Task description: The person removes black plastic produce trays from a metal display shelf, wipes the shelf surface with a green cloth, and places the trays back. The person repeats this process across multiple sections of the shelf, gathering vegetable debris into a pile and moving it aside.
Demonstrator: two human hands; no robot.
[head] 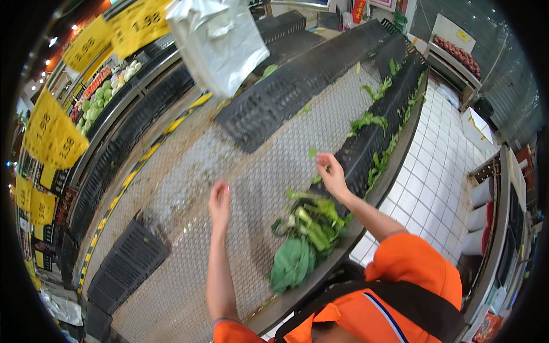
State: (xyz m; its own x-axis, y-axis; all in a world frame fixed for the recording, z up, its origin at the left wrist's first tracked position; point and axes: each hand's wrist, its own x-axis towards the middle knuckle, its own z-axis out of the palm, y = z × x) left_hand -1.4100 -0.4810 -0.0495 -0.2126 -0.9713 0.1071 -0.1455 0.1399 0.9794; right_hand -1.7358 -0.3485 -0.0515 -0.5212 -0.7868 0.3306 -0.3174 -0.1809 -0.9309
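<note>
My left hand [219, 206] is held over the textured grey mat [253, 180], its fingers curled together with nothing visible in them. Further right, my right hand [333, 176] is beside a row of black slotted plastic crates [356, 152], fingers bent. At its fingertips shows a small green leaf [312, 152]; whether it is pinched or lies beyond them is unclear. Nearer my body, a heap of leafy green stalks [315, 223] rests by the counter's edge. Against it sits a bundle of dark green leaves [292, 263].
Loose leaves [369, 122] litter the crates along the counter rim. Black plastic grates [128, 263] stand on the mat. A plastic bag [218, 43] hangs overhead, near yellow price signs [55, 133]. White floor tiles [433, 171] run along the right, with lidded buckets [478, 216] beyond.
</note>
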